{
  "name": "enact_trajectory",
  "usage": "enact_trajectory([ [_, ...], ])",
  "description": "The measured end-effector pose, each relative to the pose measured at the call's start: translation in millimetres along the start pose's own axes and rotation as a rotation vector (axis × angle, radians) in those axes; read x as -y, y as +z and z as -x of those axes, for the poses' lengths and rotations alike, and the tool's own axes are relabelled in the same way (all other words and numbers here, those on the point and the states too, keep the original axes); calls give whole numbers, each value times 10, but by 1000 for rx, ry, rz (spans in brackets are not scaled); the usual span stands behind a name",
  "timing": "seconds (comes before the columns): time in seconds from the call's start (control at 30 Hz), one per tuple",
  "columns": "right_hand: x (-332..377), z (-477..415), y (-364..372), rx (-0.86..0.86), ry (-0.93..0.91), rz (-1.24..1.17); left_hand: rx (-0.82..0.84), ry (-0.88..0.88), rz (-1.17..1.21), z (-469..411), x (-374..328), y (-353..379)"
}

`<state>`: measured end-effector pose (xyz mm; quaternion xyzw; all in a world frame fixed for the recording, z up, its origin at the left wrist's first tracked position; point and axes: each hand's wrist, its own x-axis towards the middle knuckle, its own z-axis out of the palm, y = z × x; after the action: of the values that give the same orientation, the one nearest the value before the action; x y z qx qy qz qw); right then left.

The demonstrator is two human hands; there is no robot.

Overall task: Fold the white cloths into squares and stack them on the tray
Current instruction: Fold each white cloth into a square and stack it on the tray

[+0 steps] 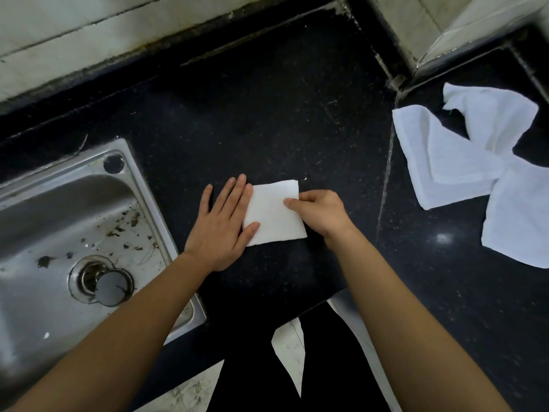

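While left hand (221,224) presses flat on one edge, folded white cloth (274,212) sits btwn hands on desk (267,129); right hand (319,212) pinches opposite edge. Soft, light: lift by fold.

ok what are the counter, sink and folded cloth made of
The counter looks like polished black granite: speckled, glossy, with a glare spot. The sink is likely stainless steel: brushed grey sheen, stained. The folded cloth is white and matte, probably cotton; weave too fine to tell.
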<state>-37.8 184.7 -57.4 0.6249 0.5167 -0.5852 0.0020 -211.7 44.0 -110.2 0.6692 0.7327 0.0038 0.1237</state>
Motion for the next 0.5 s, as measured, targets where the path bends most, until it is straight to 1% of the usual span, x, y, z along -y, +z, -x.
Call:
enact_trajectory([
  [0.07, 26, 83, -18, 58, 12, -124, -34, -16, 78, 27, -13, -20],
  [0.1, 44, 136, -39, 75, 10, -167, -64, -53, 140, 47, -27, -42],
  [0.13, 65, 192, -67, 90, 5, -194, -95, -129, 237, 69, -55, -67],
  [0.2, 137, 303, -152, 114, -17, -230, -170, -336, 537, 69, -160, -209],
  [0.27, 237, 425, -249, 113, -44, -263, -240, -562, 916, 23, -288, -426],
  [0.3, 305, 500, -301, 105, -60, -275, -246, -687, 1124, -20, -332, -569],
  [0.37, 468, 674, -403, 101, -100, -284, -182, -895, 1534, -113, -372, -879],
  [0.4, 551, 771, -455, 109, -122, -283, -112, -946, 1700, -132, -378, -1027],
  [0.43, 631, 877, -513, 125, -149, -287, -34, -945, 1822, -135, -384, -1178],
  [0.5, 770, 1101, -623, 179, -202, -340, 124, -839, 1909, -104, -423, -1493],
])
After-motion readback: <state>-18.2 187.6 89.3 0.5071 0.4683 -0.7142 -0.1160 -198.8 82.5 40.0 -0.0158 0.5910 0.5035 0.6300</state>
